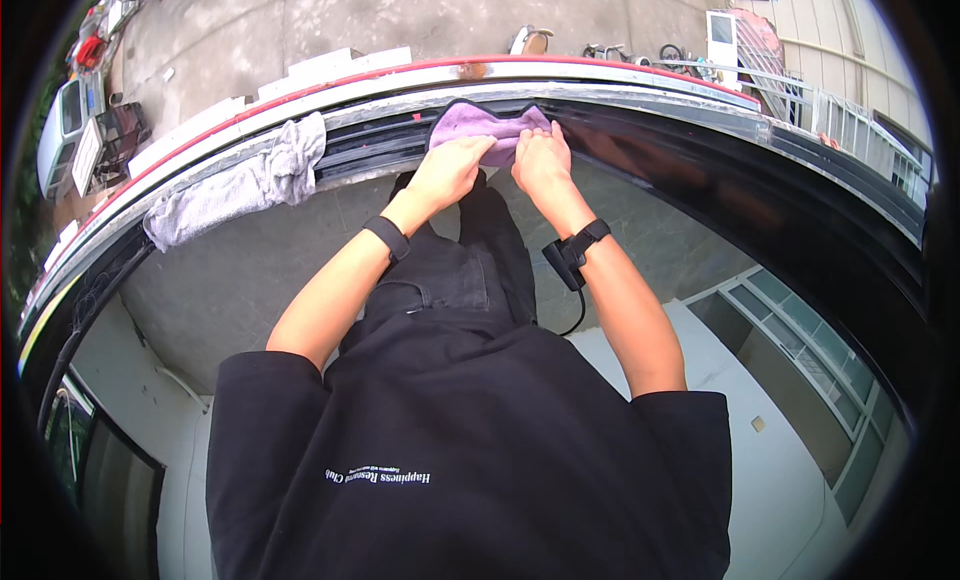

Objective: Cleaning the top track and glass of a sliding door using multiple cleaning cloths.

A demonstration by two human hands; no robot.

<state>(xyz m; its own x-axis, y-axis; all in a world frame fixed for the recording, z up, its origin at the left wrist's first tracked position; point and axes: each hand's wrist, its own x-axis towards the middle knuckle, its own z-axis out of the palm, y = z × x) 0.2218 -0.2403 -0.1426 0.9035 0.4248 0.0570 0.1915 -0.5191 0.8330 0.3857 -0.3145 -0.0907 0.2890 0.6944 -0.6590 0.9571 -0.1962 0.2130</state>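
Observation:
A purple cloth with a dark edge (480, 122) lies over the black window frame track (375, 141) at the top centre. My left hand (452, 167) pinches its near left side between thumb and fingers. On the cloth's right side, the curled fingers of my right hand (541, 156) grip the fabric. Both hands are close together above the sill. A grey-white towel (232, 190), crumpled at its right end, is draped along the frame to the left of my hands.
A dark, glossy window panel (720, 197) runs along the frame on the right. Outside, beyond a red-edged ledge (472, 60), lies a concrete yard far below with parked vehicles (67, 137) at left. A glazed window or door (802, 355) stands at lower right.

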